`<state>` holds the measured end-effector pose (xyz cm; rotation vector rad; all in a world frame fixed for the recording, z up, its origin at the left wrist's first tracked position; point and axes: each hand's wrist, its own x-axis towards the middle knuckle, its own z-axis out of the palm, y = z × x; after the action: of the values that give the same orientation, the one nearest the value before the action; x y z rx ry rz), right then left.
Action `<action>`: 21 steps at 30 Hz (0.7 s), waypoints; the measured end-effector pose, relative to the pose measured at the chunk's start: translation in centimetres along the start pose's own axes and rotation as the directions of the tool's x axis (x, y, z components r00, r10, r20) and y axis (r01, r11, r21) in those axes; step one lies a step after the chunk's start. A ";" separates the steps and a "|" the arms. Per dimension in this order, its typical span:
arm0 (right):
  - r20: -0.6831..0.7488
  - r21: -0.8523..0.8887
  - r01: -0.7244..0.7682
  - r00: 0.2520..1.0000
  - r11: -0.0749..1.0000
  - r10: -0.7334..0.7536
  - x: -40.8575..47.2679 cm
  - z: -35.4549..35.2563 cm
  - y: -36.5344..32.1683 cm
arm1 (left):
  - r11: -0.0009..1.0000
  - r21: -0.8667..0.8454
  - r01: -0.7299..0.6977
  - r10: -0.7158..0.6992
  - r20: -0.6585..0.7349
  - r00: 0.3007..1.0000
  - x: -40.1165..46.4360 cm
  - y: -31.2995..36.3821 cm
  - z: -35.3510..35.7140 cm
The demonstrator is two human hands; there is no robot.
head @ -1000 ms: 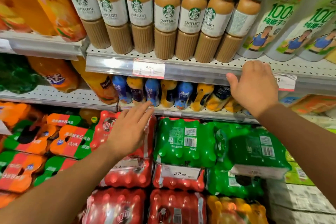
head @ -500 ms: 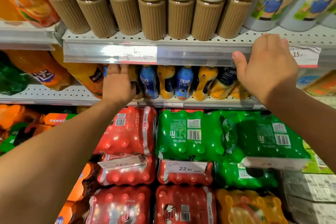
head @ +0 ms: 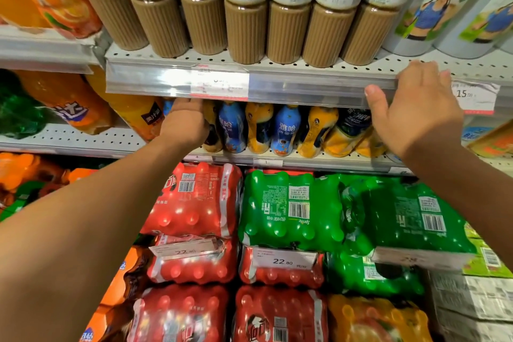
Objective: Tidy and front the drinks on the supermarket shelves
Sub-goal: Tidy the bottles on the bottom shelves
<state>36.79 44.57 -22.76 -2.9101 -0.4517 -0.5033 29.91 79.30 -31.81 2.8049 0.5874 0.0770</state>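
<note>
Left hand (head: 185, 122) reaching among glossy, curvy blue and yellow plastic bottles (head: 286, 130), grip hidden; right hand (head: 416, 111) spread flat on perforated white metal shelf (head: 305, 71).

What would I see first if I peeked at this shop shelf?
First, the row of brown caffe latte bottles along the top shelf. Below them, the left hand reaches in among small blue and yellow bottles. At the bottom sit shiny red packs beside green packs.

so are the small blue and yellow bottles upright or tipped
Tipped. The small blue and yellow bottles lean at angles under the shelf edge; the yellow ones at right slant most.
</note>
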 end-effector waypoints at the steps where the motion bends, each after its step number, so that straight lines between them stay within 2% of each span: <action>1: -0.028 0.090 0.022 0.999 0.996 -0.019 -0.7 -0.2 -0.1 | 1.000 -0.012 0.014 -0.014 0.001 1.000 0.1 0.0 0.0; 4: -0.107 0.224 0.300 0.953 0.927 -0.282 -5.0 0.3 -1.6 | 0.998 -0.054 -0.015 0.013 -0.038 0.999 -0.2 0.0 0.1; 6: -0.037 0.337 0.431 0.894 0.837 -0.446 -7.7 2.2 -3.3 | 0.996 -0.064 -0.063 0.057 -0.092 0.994 -1.0 0.0 0.3; 7: 0.051 0.406 0.409 0.883 0.817 -0.467 -8.2 3.3 -4.2 | 0.994 -0.074 -0.082 0.073 -0.126 0.989 -1.4 0.0 0.4; 10: 0.319 0.485 0.171 0.878 0.858 -0.356 -5.8 6.4 -6.2 | 0.982 -0.154 -0.113 0.081 -0.199 0.977 -2.4 0.2 0.4; 12: 0.371 0.446 0.042 0.900 0.894 -0.227 -2.9 8.4 -7.4 | 0.977 -0.187 -0.106 0.070 -0.187 0.980 -2.6 0.2 0.2; 14: 0.403 0.368 -0.060 0.910 0.928 -0.101 -0.2 9.9 -8.6 | 0.983 -0.151 -0.105 0.083 -0.144 0.986 -2.7 0.2 0.2; 18: 0.512 0.179 -0.102 0.859 0.979 -0.004 2.7 12.2 -9.9 | 0.996 -0.075 -0.057 0.051 -0.080 0.995 -3.1 0.0 0.0; 21: 0.500 0.163 -0.100 0.866 0.982 0.005 4.2 12.3 -10.5 | 0.997 -0.046 -0.056 0.054 -0.061 0.997 -4.0 -0.3 -0.4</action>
<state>40.92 58.02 -31.77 -2.8313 -0.4472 0.3036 26.05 78.07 -31.49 2.7813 0.5149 0.1844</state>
